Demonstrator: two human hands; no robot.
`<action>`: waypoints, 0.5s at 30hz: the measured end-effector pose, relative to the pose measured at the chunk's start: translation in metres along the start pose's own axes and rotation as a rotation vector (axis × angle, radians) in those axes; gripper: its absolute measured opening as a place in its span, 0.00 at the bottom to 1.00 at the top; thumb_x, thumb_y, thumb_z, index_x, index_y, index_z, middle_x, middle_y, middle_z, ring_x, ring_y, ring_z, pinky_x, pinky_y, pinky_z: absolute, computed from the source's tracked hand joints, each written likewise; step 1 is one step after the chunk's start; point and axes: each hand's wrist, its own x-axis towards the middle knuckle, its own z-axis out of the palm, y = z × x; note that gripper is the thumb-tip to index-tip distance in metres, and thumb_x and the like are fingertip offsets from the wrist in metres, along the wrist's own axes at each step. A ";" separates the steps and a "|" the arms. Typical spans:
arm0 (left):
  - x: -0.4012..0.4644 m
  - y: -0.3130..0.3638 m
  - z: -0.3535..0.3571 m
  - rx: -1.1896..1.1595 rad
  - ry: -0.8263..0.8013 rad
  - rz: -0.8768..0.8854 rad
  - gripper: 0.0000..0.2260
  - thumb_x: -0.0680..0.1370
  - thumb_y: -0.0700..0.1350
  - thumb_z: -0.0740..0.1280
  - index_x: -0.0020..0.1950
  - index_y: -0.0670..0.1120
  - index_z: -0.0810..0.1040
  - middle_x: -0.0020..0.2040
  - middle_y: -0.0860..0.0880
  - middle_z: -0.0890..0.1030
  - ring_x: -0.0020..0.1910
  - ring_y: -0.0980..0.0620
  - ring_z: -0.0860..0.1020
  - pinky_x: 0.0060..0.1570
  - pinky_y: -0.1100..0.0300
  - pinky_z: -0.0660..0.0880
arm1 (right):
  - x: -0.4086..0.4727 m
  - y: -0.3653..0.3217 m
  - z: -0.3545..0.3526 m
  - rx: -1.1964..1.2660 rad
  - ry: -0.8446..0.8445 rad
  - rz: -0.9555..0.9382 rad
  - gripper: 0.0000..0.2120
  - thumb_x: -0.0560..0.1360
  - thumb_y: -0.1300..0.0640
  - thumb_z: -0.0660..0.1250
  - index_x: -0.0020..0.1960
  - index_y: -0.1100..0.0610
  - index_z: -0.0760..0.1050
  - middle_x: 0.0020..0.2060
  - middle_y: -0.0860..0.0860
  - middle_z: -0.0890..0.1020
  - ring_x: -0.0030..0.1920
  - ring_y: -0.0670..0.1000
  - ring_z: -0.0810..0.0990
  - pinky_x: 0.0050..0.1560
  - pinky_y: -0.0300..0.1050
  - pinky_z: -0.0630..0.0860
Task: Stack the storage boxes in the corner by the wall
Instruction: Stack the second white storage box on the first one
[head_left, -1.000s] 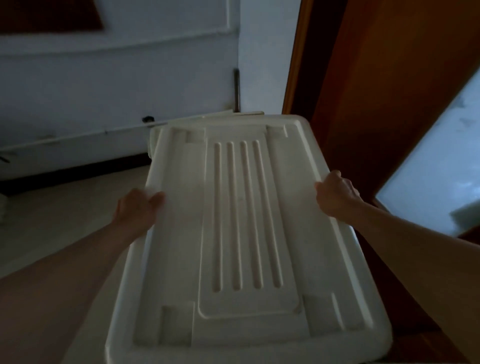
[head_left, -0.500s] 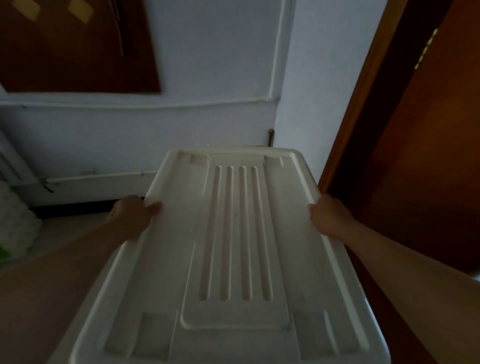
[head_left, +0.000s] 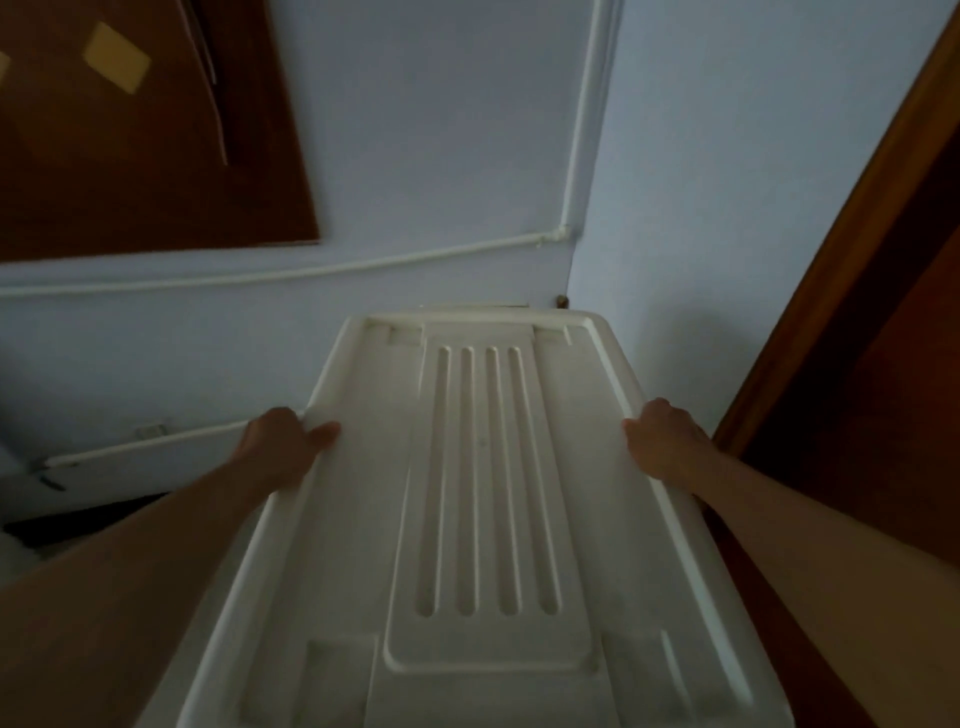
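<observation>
**White storage box held at both long edges, far end in the wall corner**

The storage box (head_left: 483, 519), white plastic with its lid uppermost, fills the lower middle of the head view. The lid carries a raised central panel with four long parallel grooves and small recessed squares toward its corners. The box runs lengthwise away from the person, its far short edge close to the corner where the two pale blue walls meet. Whether it touches either wall cannot be determined. A thin white strip (head_left: 475, 306) shows just beyond that far edge; what it belongs to cannot be told.

The left hand (head_left: 283, 449) grips the left long edge of the lid: the thumb lies on top of the rim, and the fingers curl under and out of sight. The right hand (head_left: 662, 441) grips the right long edge opposite it, knuckles up, fingers wrapped over the rim with their tips hidden. Both forearms are bare and extend forward from the lower corners of the frame.

Surroundings: a white conduit (head_left: 582, 130) descends the corner and turns left along the back wall. A dark brown board (head_left: 145, 156) hangs on the back wall at upper left, with a pale yellow square (head_left: 117, 65) fixed to it. A brown wooden door frame (head_left: 857, 234) stands to the right of the box. Lighting is dim.
</observation>
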 end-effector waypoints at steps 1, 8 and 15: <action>0.021 0.001 -0.004 0.003 -0.012 0.020 0.27 0.76 0.58 0.64 0.53 0.31 0.77 0.55 0.31 0.80 0.56 0.35 0.78 0.54 0.51 0.73 | 0.008 -0.010 0.003 0.014 0.004 0.020 0.21 0.81 0.51 0.55 0.65 0.67 0.66 0.63 0.63 0.72 0.63 0.62 0.74 0.59 0.48 0.72; 0.141 0.022 -0.007 0.040 -0.095 0.105 0.28 0.76 0.59 0.62 0.55 0.33 0.76 0.55 0.33 0.79 0.56 0.35 0.78 0.54 0.49 0.73 | 0.065 -0.062 0.014 0.039 0.019 0.123 0.20 0.81 0.53 0.54 0.65 0.67 0.65 0.63 0.62 0.72 0.64 0.61 0.73 0.61 0.48 0.71; 0.251 0.063 0.024 0.058 -0.143 0.201 0.28 0.76 0.59 0.63 0.54 0.31 0.76 0.54 0.33 0.79 0.55 0.35 0.78 0.54 0.49 0.73 | 0.155 -0.082 0.034 0.076 0.022 0.240 0.21 0.81 0.54 0.54 0.66 0.68 0.63 0.64 0.64 0.71 0.65 0.62 0.73 0.63 0.50 0.71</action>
